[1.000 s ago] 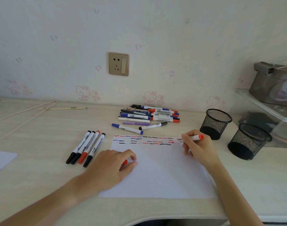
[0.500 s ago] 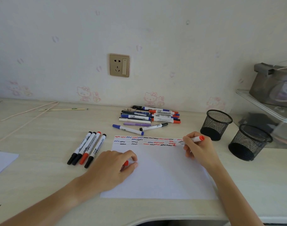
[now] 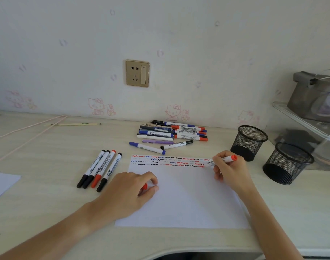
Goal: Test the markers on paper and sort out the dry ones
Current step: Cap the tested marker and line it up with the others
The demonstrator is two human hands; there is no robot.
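Observation:
A white sheet of paper (image 3: 188,199) lies on the desk, with rows of red, blue and black squiggles along its top edge. My right hand (image 3: 230,170) grips a red marker (image 3: 228,159), its tip touching the paper at the right end of the squiggles. My left hand (image 3: 128,192) rests on the paper's left side and holds a red cap (image 3: 145,186) between curled fingers. Several capped markers (image 3: 99,170) lie in a row to the left of the paper. A pile of markers (image 3: 171,134) sits behind it near the wall.
Two black mesh pen cups (image 3: 249,142) (image 3: 287,163) stand to the right of the paper. A clear shelf with a grey box (image 3: 316,98) is at the far right. Another white sheet (image 3: 1,182) lies at the left edge. A wall socket (image 3: 137,73) is above the desk.
The right hand's marker tip has edged slightly along the lowest squiggle row at the paper's right end. The left hand has stayed put.

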